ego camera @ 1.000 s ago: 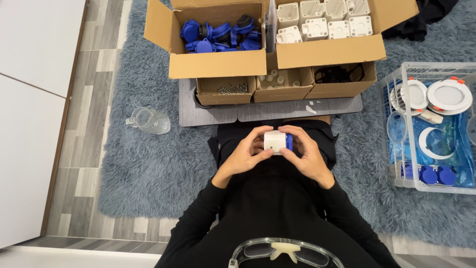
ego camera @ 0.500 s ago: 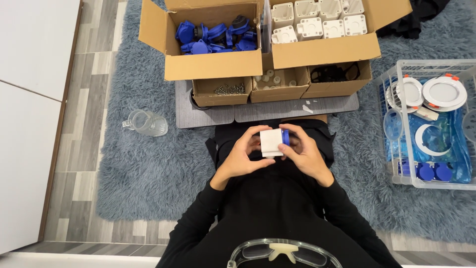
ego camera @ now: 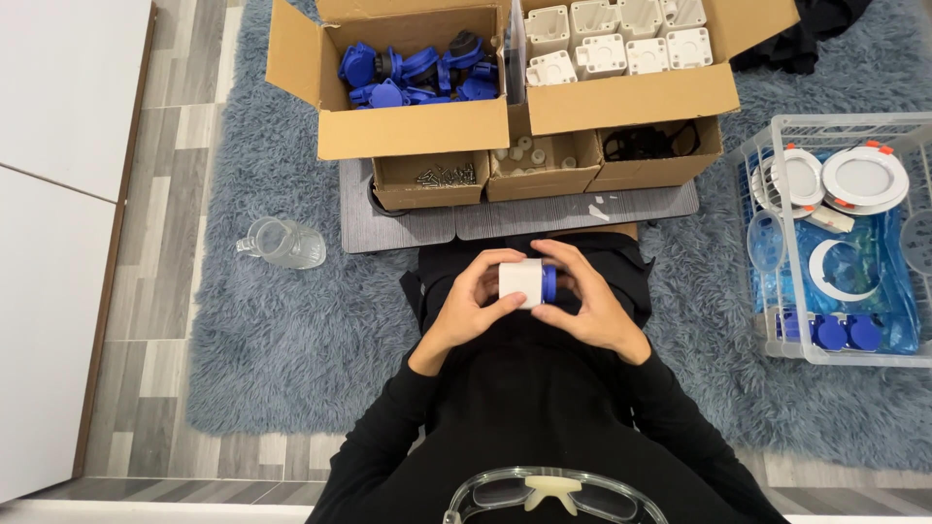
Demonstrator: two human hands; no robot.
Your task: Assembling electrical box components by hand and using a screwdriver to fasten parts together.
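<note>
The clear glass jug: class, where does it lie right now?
In the head view, the clear glass jug lies on the grey shaggy rug, left of both hands, below the cardboard box of blue parts.

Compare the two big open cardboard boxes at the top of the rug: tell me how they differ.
The left box holds blue plastic parts heaped loosely at odd angles; the right box holds white square housings set in tidy rows. The left box is partly filled, with bare cardboard showing at its left; the right box looks packed across. Both are brown cardboard, flaps open, side by side behind smaller boxes.
</note>
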